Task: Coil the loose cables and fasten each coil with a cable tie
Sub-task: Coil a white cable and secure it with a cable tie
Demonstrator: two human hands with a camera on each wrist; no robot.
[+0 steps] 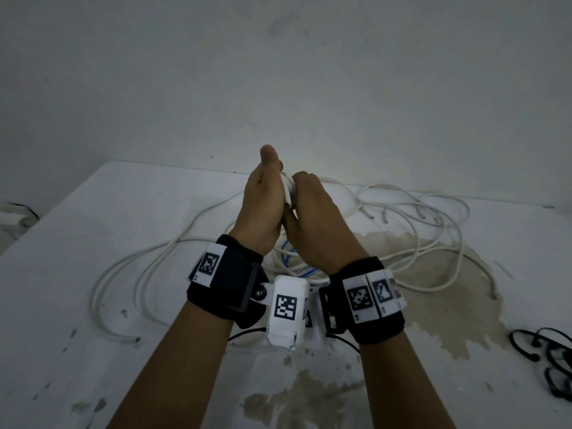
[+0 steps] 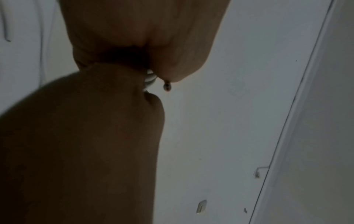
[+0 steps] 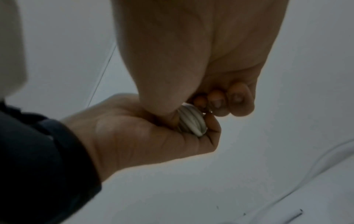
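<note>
Both hands are raised together above the table (image 1: pixel 93 243). Between them is a small white cable coil (image 1: pixel 288 193). My left hand (image 1: pixel 263 205) cups the coil (image 3: pixel 192 121) with its fingers curled under it and its thumb pointing up. My right hand (image 1: pixel 312 209) grips the same coil from the right, fingers (image 3: pixel 217 103) curled onto its windings. In the left wrist view only a sliver of the coil (image 2: pixel 150 78) and a small metal tip (image 2: pixel 166 87) show between the two hands. Black looped ties (image 1: pixel 554 363) lie at the table's right edge.
Loose white cables (image 1: pixel 433 218) sprawl over the table behind and beneath the hands, with a blue cable (image 1: pixel 291 261) under the wrists. A brown stain (image 1: pixel 448 305) marks the table on the right. A pale wall (image 1: pixel 278 72) rises behind the table.
</note>
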